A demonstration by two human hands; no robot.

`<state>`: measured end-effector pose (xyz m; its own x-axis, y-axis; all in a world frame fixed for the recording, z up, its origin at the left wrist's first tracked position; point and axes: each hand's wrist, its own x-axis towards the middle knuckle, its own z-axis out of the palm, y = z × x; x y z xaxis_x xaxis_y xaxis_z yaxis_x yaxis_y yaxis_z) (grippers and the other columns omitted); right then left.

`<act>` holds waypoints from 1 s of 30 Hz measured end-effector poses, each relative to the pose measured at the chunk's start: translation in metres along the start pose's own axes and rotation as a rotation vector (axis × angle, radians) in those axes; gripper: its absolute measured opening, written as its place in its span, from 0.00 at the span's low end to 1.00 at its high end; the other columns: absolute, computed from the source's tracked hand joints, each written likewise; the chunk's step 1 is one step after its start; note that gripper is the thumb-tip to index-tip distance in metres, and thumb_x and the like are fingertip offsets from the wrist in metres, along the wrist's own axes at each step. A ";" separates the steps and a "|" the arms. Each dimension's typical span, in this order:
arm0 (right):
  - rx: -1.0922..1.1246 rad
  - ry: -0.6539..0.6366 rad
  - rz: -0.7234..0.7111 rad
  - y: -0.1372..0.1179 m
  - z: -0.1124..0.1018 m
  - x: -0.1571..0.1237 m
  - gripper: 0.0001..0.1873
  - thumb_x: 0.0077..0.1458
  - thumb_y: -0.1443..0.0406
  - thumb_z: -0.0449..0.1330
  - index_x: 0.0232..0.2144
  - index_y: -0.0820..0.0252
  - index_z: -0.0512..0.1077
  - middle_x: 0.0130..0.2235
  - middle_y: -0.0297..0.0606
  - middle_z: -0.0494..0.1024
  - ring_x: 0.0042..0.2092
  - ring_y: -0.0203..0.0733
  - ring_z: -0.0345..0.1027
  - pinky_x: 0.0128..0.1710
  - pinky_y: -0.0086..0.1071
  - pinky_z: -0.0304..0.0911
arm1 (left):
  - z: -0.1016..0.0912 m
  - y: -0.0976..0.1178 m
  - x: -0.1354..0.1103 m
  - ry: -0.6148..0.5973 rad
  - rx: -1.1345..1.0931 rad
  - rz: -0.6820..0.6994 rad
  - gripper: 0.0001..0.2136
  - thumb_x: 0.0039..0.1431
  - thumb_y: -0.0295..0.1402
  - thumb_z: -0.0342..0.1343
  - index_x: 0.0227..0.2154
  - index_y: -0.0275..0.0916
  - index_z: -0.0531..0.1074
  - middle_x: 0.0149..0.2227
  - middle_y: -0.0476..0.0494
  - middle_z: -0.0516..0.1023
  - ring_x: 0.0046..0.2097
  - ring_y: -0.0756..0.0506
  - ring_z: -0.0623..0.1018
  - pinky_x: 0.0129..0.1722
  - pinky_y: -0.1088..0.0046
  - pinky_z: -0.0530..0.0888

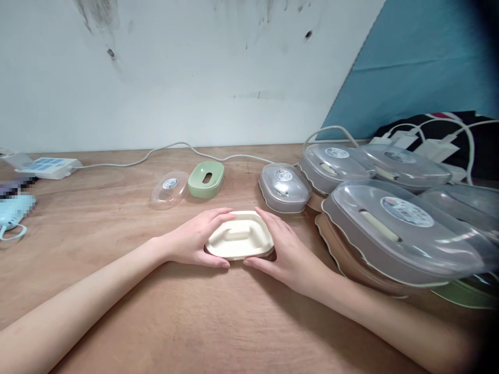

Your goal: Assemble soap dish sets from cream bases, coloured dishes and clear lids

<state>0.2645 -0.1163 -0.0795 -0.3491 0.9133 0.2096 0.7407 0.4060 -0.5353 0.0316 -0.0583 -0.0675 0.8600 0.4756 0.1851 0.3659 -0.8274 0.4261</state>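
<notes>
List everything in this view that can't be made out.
Head view only:
- Under the cream dish: hidden by the dish itself and by the left hand and right hand cupping its sides.
- Left-edge object: pixelated.
- Lid labels: too small to read.
- Green tray: mostly covered by the clear lid.

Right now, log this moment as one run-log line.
left hand: grips cream container left side | right hand: grips right side | container: flat on wooden table | nearby: green dish, clear lid
</notes>
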 end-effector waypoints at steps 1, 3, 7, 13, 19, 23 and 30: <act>-0.002 0.001 -0.001 0.000 0.000 0.000 0.43 0.48 0.55 0.61 0.60 0.63 0.48 0.62 0.53 0.57 0.62 0.53 0.50 0.60 0.52 0.49 | -0.001 0.001 0.000 -0.006 0.006 0.003 0.41 0.50 0.46 0.62 0.61 0.42 0.44 0.61 0.29 0.55 0.63 0.34 0.57 0.58 0.51 0.60; -0.006 0.002 -0.003 0.000 0.000 0.000 0.43 0.48 0.55 0.61 0.60 0.63 0.48 0.62 0.53 0.57 0.62 0.53 0.50 0.60 0.52 0.49 | -0.002 0.002 0.001 -0.006 0.021 0.005 0.41 0.50 0.45 0.61 0.61 0.42 0.45 0.61 0.30 0.55 0.62 0.34 0.57 0.58 0.52 0.60; -0.002 0.011 -0.017 -0.001 0.000 -0.001 0.43 0.48 0.55 0.61 0.61 0.60 0.48 0.61 0.52 0.58 0.62 0.55 0.51 0.59 0.54 0.50 | -0.002 0.003 0.000 -0.007 0.037 0.015 0.40 0.51 0.47 0.60 0.61 0.40 0.47 0.62 0.30 0.55 0.63 0.34 0.56 0.58 0.53 0.60; -0.010 0.013 -0.033 -0.001 0.000 -0.001 0.44 0.48 0.57 0.62 0.62 0.58 0.46 0.61 0.53 0.59 0.62 0.56 0.51 0.59 0.56 0.49 | 0.000 -0.015 0.003 0.408 0.299 -0.286 0.25 0.64 0.44 0.41 0.59 0.34 0.53 0.64 0.29 0.52 0.66 0.34 0.47 0.61 0.48 0.49; -0.009 -0.004 -0.009 -0.003 -0.002 -0.001 0.43 0.48 0.56 0.62 0.61 0.58 0.48 0.61 0.51 0.59 0.62 0.55 0.51 0.59 0.56 0.48 | 0.001 -0.029 0.007 0.338 0.452 -0.451 0.21 0.64 0.38 0.43 0.56 0.34 0.59 0.57 0.32 0.65 0.61 0.34 0.60 0.60 0.44 0.46; -0.014 0.000 -0.013 -0.002 -0.001 -0.001 0.42 0.49 0.56 0.61 0.61 0.59 0.48 0.61 0.52 0.59 0.62 0.54 0.51 0.60 0.55 0.48 | -0.001 -0.024 0.006 0.346 0.479 -0.431 0.18 0.62 0.36 0.46 0.53 0.34 0.63 0.51 0.35 0.70 0.56 0.37 0.66 0.61 0.47 0.48; -0.013 -0.002 -0.017 -0.002 -0.001 0.000 0.42 0.48 0.56 0.62 0.61 0.59 0.49 0.60 0.52 0.60 0.62 0.55 0.51 0.60 0.55 0.48 | -0.003 -0.022 0.005 0.399 0.495 -0.456 0.11 0.59 0.36 0.54 0.42 0.40 0.72 0.49 0.37 0.70 0.55 0.35 0.65 0.58 0.47 0.54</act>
<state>0.2634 -0.1170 -0.0774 -0.3633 0.9060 0.2170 0.7422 0.4222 -0.5205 0.0268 -0.0366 -0.0734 0.4279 0.7941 0.4316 0.8491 -0.5168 0.1091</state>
